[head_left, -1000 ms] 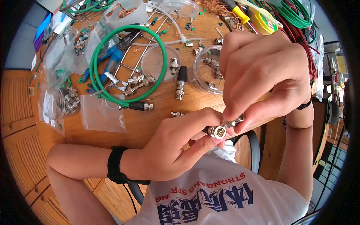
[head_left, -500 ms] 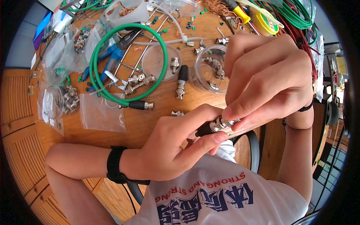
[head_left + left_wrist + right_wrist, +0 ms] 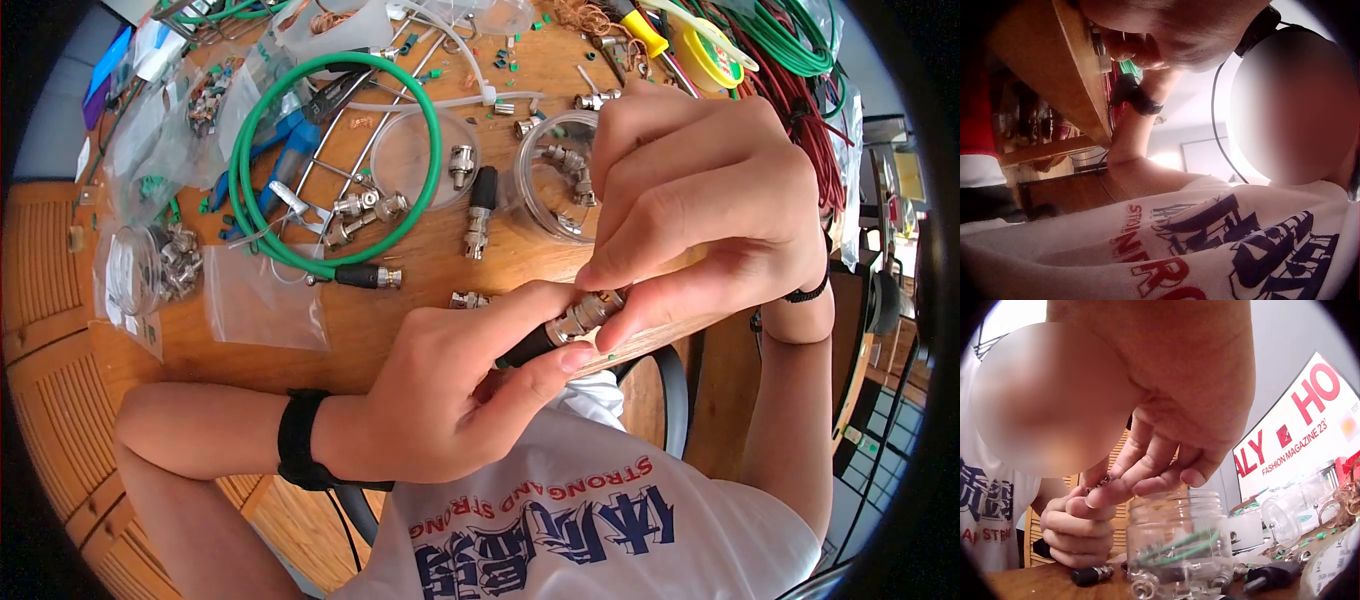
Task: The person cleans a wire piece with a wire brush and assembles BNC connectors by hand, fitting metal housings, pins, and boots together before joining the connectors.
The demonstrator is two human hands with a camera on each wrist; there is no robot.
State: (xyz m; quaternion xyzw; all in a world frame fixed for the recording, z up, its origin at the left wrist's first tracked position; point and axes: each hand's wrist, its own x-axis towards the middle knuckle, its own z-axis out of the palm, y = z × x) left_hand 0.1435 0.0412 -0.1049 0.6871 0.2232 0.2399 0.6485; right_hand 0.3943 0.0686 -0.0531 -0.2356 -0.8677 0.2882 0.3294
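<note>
My left hand (image 3: 450, 370) grips a BNC connector with a black sleeve (image 3: 530, 345) between thumb and fingers, its metal end (image 3: 572, 322) pointing up to the right. At that end, my right hand (image 3: 710, 200) pinches a small metal BNC piece (image 3: 606, 300) with thumb and index finger, in line with the connector. The right fingers hide part of the piece. Both hands are close over the table's front edge. In the right wrist view the two hands meet beside a clear jar (image 3: 1175, 544). The left wrist view shows mostly the shirt (image 3: 1147, 250).
A coiled green cable (image 3: 436, 140) with a black-sleeved plug (image 3: 368, 277) lies left of centre. Beyond the hands stand a black-sleeved connector (image 3: 481, 205), a round clear lid (image 3: 385, 150) and loose BNC connectors (image 3: 461, 166). Blue-handled pliers (image 3: 297, 150) and plastic bags (image 3: 265, 300) lie further left.
The connector in my left hand has turned from facing the camera to pointing right. The metal piece in my right hand has come into line with its end, and the right fingers have shifted round it.
</note>
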